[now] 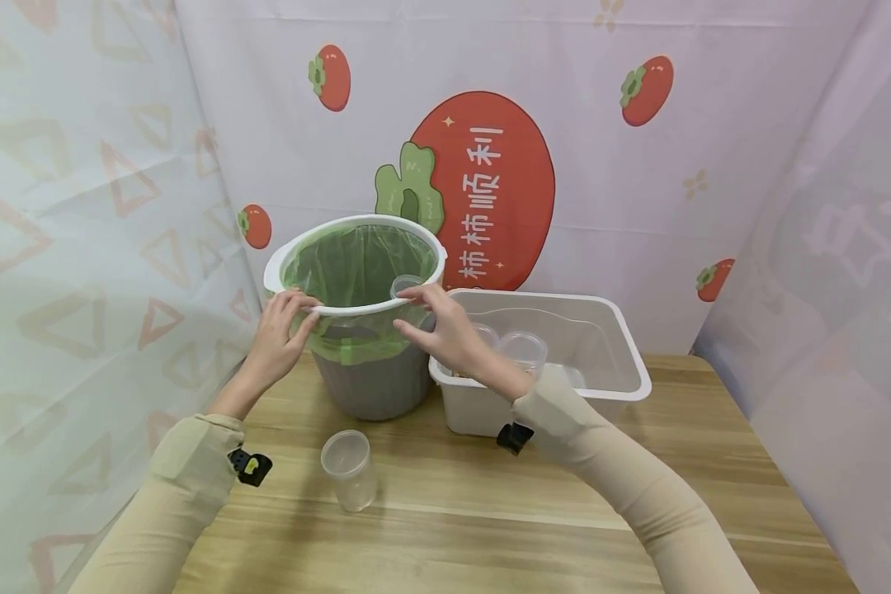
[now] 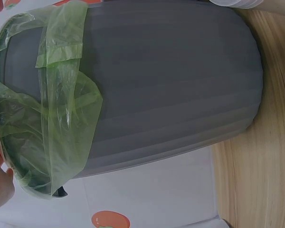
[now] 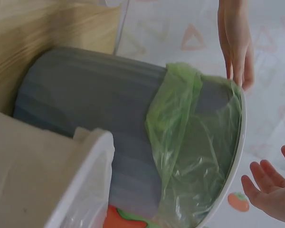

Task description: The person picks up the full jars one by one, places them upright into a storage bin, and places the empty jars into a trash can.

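Observation:
A grey trash bin (image 1: 379, 384) with a white rim stands on the table, a green plastic bag (image 1: 334, 260) lining it and folded over the rim. My left hand (image 1: 278, 334) grips the near left of the rim, fingers over the top and thumb outside. Above the right side of the rim is my right hand (image 1: 449, 330), fingers spread; the right wrist view shows this hand (image 3: 275, 190) holding nothing. Just beyond its fingertips, inside the bin's mouth, is a round clear plastic piece (image 1: 407, 285). A clear plastic jar (image 1: 352, 474) stands in front of the bin.
Right of the bin sits a white plastic tub (image 1: 631, 363) with clear plastic containers (image 1: 523, 351) in it, partly hidden by my right arm. A patterned cloth backdrop (image 1: 586, 206) rises behind and along both sides of the wooden table (image 1: 490, 511).

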### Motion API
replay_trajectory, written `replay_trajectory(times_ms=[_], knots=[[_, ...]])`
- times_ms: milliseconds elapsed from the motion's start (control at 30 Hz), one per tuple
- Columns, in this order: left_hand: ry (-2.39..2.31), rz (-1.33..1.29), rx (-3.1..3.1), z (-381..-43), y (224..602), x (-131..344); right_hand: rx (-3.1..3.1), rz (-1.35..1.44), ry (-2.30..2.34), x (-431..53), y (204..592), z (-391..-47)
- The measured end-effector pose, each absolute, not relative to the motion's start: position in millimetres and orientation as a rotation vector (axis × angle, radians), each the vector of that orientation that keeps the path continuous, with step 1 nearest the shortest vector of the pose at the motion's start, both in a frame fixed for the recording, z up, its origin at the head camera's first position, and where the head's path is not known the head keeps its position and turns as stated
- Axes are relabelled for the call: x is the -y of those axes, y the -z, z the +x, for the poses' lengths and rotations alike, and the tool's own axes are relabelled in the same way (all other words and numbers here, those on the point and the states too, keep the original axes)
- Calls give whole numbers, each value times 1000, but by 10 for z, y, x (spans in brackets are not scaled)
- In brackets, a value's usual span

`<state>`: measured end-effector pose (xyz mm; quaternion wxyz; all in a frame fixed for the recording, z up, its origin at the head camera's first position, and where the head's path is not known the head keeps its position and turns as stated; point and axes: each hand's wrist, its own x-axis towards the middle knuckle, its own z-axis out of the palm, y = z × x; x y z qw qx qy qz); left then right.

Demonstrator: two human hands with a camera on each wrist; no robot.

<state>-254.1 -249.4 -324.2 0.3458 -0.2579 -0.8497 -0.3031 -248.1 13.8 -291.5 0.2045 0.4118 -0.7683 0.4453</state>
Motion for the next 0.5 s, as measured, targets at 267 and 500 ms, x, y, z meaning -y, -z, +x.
replay_trajectory(times_ms=[267,500], knots=[[791,-658,2208,-2528,3220,2476,2170,1263,-1182,-69,3093,-2286],[795,-663,2203,-2529,3221,2480,2197,1323,-1190,18,3271,-2173]])
